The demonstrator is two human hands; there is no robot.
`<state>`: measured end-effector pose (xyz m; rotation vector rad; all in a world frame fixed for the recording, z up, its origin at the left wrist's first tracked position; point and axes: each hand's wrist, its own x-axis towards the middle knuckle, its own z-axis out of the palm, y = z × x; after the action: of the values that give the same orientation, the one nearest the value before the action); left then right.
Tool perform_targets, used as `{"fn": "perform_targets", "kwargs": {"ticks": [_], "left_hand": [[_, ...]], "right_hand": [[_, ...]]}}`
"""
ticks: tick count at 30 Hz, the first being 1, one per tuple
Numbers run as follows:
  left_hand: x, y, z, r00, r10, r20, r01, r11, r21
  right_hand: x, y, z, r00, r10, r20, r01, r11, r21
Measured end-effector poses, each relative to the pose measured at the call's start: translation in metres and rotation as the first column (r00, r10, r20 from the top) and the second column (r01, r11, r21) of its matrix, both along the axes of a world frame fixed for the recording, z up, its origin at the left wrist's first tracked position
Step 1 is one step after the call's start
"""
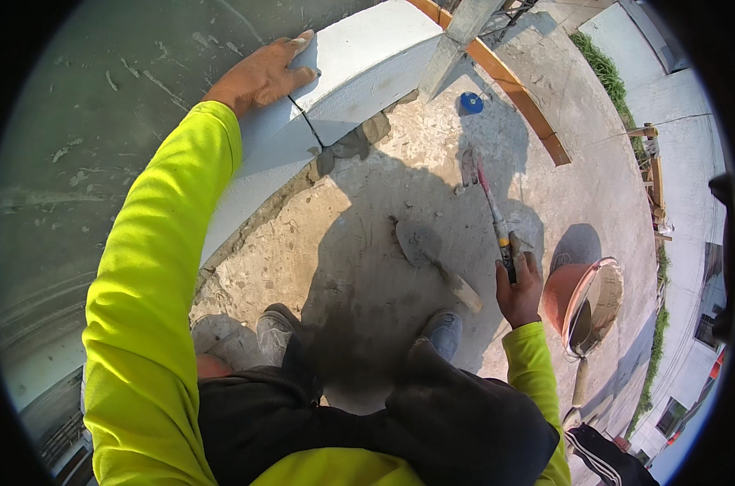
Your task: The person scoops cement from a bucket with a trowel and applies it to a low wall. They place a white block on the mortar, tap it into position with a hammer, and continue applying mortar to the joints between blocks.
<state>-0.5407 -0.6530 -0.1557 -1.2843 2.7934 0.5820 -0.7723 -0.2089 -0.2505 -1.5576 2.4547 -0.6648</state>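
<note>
My left hand (pixel 264 78) lies on the white lightweight blocks (pixel 375 44), fingers spread, close to the dark joint (pixel 306 123) between two of them. Closed round the black grip of a hammer (pixel 490 198) is my right hand (pixel 519 287). The hammer's long worn handle has red and white stretches, and its head points away from me, above the concrete floor. A trowel (pixel 420 243) with a wooden handle lies on the floor between the block row and the hammer, in my shadow.
Rough mortar (pixel 355 144) runs under the blocks, along a grey wall (pixel 124 105). A reddish bucket (pixel 568 296) stands right of my right hand. Farther off are a blue round object (pixel 471 103), a wooden board (pixel 517 93) and a grey post (pixel 456 44). My shoes (pixel 443 332) are on the floor.
</note>
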Motion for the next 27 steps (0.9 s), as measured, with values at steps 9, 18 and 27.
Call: {"fn": "perform_targets", "kwargs": {"ticks": [9, 18, 27], "left_hand": [[-0.001, -0.005, -0.005, 0.993, 0.089, -0.081, -0.088, 0.996, 0.008], [0.007, 0.004, 0.002, 0.989, 0.090, -0.115, -0.094, 0.995, -0.028], [0.013, 0.002, -0.005, 0.992, 0.039, -0.123, -0.051, 0.994, -0.099]], "right_hand": [[0.028, 0.074, -0.044, 0.999, -0.020, -0.035, 0.023, 0.993, 0.115], [0.061, -0.002, -0.047, 0.744, -0.140, 0.653, 0.031, 0.984, 0.177], [0.139, -0.122, -0.048, -0.396, -0.206, 0.895, 0.243, 0.916, 0.318]]}}
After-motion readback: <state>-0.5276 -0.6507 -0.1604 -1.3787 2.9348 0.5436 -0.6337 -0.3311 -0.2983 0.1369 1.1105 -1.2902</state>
